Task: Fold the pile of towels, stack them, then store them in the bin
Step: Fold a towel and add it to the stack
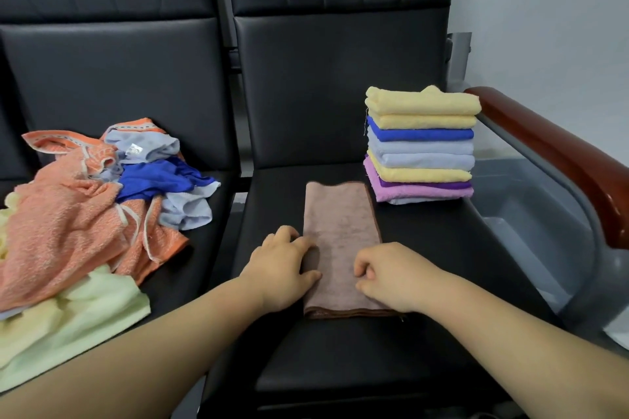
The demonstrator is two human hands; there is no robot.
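Your grey plastic bin (531, 214) sits at 3 o'clock beyond the armrest (558, 160), its smooth inner walls in view. The brown towel (340, 224), a long plush strip, lies on the black leather-look seat (425, 248) between your hands. Your left hand (282, 272) curls round its 9 o'clock edge and your right hand (391, 277) pinches its 3 o'clock edge. The square folded stack (422, 146) stands at 1 o'clock, and the crumpled terry pile (85, 214) lies at 9.

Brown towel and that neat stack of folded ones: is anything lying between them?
Nothing: in the head view, only bare black seat cushion separates the brown towel from the folded stack.
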